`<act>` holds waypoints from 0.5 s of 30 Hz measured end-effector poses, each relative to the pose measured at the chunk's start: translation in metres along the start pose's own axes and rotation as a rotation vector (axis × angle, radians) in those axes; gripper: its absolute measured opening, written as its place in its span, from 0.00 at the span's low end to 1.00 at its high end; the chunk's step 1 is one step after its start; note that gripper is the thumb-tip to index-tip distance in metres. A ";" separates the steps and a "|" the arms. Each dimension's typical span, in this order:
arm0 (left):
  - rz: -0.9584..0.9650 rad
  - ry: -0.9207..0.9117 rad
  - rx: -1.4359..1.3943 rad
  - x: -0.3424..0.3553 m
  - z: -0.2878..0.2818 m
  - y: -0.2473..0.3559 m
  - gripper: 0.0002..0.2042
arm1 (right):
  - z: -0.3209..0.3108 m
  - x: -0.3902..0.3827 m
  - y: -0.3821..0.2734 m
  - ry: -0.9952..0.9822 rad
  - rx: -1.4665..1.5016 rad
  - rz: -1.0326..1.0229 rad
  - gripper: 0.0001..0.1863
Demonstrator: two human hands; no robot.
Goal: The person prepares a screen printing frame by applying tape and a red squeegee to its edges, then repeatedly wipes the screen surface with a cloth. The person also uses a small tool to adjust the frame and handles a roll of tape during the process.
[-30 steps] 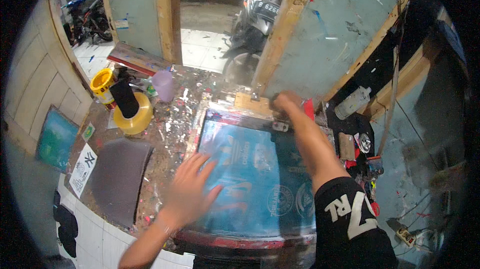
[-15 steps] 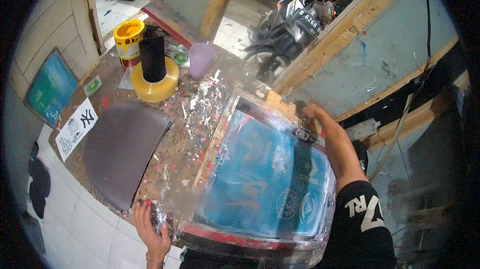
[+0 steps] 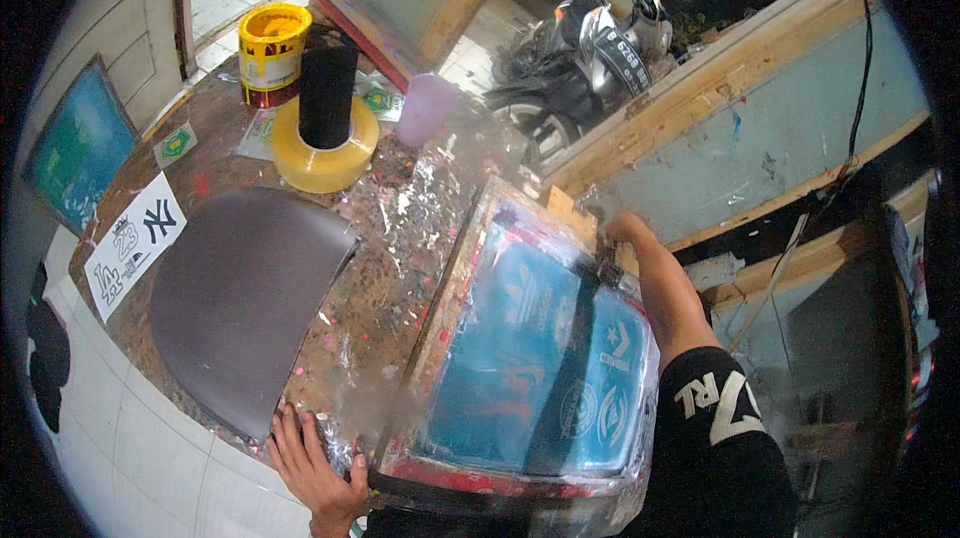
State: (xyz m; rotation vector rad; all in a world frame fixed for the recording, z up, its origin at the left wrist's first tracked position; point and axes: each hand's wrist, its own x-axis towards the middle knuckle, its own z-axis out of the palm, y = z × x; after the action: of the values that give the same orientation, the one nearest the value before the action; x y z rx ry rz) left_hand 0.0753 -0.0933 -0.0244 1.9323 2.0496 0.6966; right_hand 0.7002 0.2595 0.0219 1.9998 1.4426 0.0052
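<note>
My left hand [image 3: 318,473] lies open on the near edge of the paint-spattered table, its fingers spread. Its fingertips are at the lower corner of a dark grey-brown, half-round panel [image 3: 250,303]. To the right is a screen-printing frame [image 3: 425,338] with blue mesh [image 3: 500,368] that carries pale logo shapes. At the far right of that frame, beside a wooden block [image 3: 572,215] and metal fittings, my right hand [image 3: 628,229] is curled closed. What its fingers hold, if anything, is hidden and blurred. A dark shadow band crosses the mesh.
A yellow paint can [image 3: 272,63] stands at the back left, near a clear tape roll [image 3: 300,163] with a black cylinder [image 3: 327,98] in it. A purple cup [image 3: 427,110] is beside them. A printed white sheet [image 3: 135,248] lies left. Beyond the table is a motorcycle [image 3: 600,58].
The view has shifted slightly, so the table things sit a little differently in the picture. My left hand stays at the table edge, and my right hand stays by the frame's far side.
</note>
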 end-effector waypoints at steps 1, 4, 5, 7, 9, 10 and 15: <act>-0.002 0.003 0.007 -0.001 0.001 -0.002 0.35 | -0.003 -0.002 0.000 -0.067 0.129 0.055 0.19; -0.005 0.003 0.016 -0.001 -0.002 -0.002 0.34 | -0.016 0.000 0.002 -0.191 0.503 0.200 0.21; -0.007 0.003 0.019 -0.001 -0.003 -0.002 0.34 | -0.018 -0.002 0.003 -0.205 0.522 0.183 0.22; -0.008 0.002 0.020 -0.003 -0.003 -0.002 0.34 | -0.014 0.004 0.019 -0.150 0.397 0.069 0.21; 0.005 -0.002 0.003 -0.002 -0.002 0.000 0.34 | -0.005 0.017 0.032 -0.164 0.263 0.021 0.21; 0.025 -0.014 -0.021 0.000 -0.001 0.000 0.34 | 0.004 0.027 0.044 -0.211 0.191 0.038 0.20; -0.012 -0.010 0.000 -0.002 0.000 -0.002 0.34 | -0.049 0.002 -0.024 -0.254 -0.214 -0.013 0.18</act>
State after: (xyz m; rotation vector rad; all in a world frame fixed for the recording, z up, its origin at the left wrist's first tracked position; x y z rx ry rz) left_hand 0.0736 -0.0953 -0.0257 1.9184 2.0531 0.6835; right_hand 0.6632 0.2901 0.0471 1.7481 1.2387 -0.0936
